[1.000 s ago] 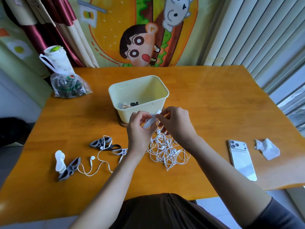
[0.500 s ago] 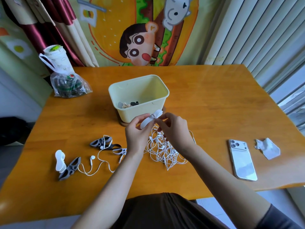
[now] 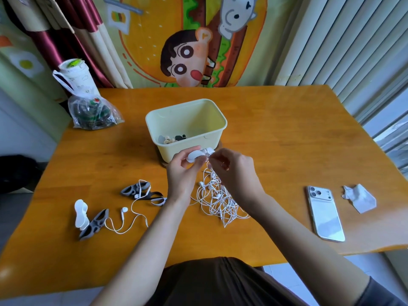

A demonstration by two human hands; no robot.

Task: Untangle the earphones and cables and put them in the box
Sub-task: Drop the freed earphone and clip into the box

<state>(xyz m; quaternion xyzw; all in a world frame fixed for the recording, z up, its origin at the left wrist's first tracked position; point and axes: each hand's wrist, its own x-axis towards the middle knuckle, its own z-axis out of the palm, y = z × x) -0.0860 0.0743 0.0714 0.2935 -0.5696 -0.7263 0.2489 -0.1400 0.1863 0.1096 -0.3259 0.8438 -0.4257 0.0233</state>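
My left hand (image 3: pixel 182 173) grips a white cable winder (image 3: pixel 196 154) just in front of the pale yellow box (image 3: pixel 187 140). My right hand (image 3: pixel 234 171) pinches a white earphone cable at the winder's right end. From both hands a tangled bundle of white earphones (image 3: pixel 217 198) hangs down onto the wooden table (image 3: pixel 276 133). The box holds a few small dark and light items at its bottom. Another white earphone (image 3: pixel 124 210) lies loose on the left with its cord running among grey winders (image 3: pixel 138 189).
A white winder (image 3: pixel 81 214) and a grey one (image 3: pixel 95 224) lie at the near left. A white phone (image 3: pixel 324 213) and crumpled paper (image 3: pixel 359 198) sit at the right. A plastic bag (image 3: pixel 92 111) and a cup (image 3: pixel 74 75) stand at the far left corner.
Both hands lifted slightly toward the box with the winder. The winder turned in my left hand, and the cable bundle was drawn up a little.
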